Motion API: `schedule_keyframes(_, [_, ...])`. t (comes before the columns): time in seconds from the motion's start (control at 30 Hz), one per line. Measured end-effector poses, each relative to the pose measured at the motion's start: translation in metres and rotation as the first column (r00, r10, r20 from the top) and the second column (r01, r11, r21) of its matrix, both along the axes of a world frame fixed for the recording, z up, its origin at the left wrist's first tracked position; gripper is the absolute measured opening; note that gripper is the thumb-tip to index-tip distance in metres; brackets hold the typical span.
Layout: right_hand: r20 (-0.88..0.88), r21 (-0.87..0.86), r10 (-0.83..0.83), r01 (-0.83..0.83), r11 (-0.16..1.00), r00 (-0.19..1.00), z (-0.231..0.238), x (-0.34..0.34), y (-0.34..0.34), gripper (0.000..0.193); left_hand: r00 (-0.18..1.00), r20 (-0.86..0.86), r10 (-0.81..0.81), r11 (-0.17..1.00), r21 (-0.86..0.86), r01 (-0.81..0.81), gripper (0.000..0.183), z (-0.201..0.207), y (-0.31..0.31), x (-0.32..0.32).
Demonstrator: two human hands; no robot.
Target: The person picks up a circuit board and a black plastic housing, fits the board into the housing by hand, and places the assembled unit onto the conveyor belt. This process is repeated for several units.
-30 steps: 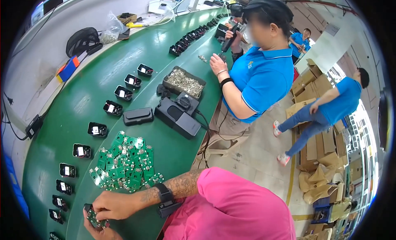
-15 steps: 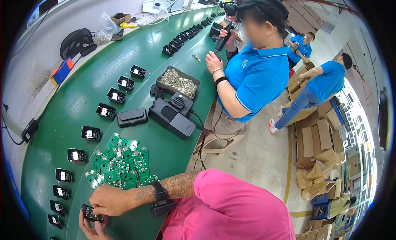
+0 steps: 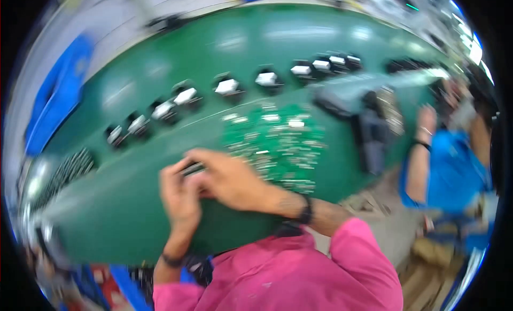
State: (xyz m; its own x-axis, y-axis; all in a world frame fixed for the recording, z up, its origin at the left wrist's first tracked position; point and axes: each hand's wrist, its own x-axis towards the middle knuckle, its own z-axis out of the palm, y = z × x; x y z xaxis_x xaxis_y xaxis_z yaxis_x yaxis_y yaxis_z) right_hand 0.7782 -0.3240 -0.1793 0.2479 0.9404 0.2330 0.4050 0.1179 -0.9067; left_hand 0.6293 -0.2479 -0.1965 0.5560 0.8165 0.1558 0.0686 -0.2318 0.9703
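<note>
Both my hands meet over the green table (image 3: 123, 215), blurred by motion. My left hand (image 3: 180, 199) is closed around a small black plastic case (image 3: 193, 168), which shows only as a dark edge between my fingers. My right hand (image 3: 235, 177) curls over the same case from the right, its fingers pressed against it. What lies inside the case is hidden by my hands. Just right of my right hand spreads a pile of green circuit boards (image 3: 275, 145).
Beyond the pile runs a row of open black cases (image 3: 227, 86) with white parts inside. Dark devices (image 3: 372, 137) stand to the right, near a person in a blue shirt (image 3: 451, 166). More dark pieces (image 3: 67, 175) lie at the left end of the table.
My view has swung left, so the table now stretches across it and the co-worker sits at the far right. My hands stay together on the case, its interior now hidden.
</note>
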Motion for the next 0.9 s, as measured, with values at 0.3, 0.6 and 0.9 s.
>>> schedule_keyframes(0.3, [0.052,0.167,0.096,-0.104,0.981,0.994,-0.004,-0.016,0.01,0.04,0.964,0.266,-0.006,0.986,-0.159,0.05,0.03,-0.001,-0.008,-0.018])
schedule_keyframes(0.6, [-0.1,-0.041,0.037,-0.042,0.998,0.994,0.002,-0.019,0.005,0.035,0.987,0.161,0.02,0.97,-0.243,0.02,0.029,0.009,-0.013,-0.011])
schedule_keyframes(0.9, [-0.233,0.06,0.029,-0.015,0.998,0.972,0.0,-0.024,-0.002,0.03,0.995,0.051,0.086,0.973,0.212,-0.095,0.025,0.017,-0.02,-0.008])
